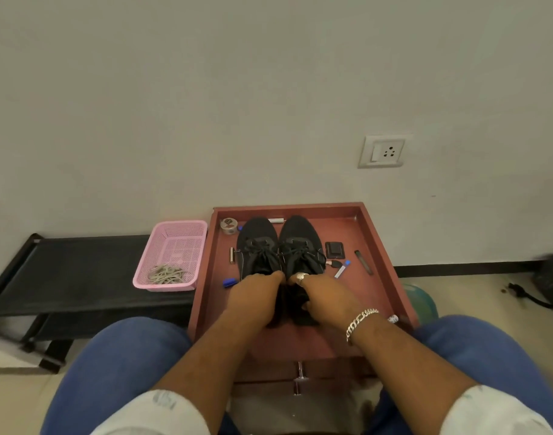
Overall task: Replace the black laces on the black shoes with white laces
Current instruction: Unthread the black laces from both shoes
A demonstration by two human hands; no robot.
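Gripping black shoes (278, 246), tray rim (385, 246) near

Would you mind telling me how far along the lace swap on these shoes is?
Nothing looks done yet: both shoes still carry tied black laces. In hand: the left hand and right hand hold the shoes' heel ends in the tray. Left: unlacing both, then threading the pale laces lying in the pink basket.
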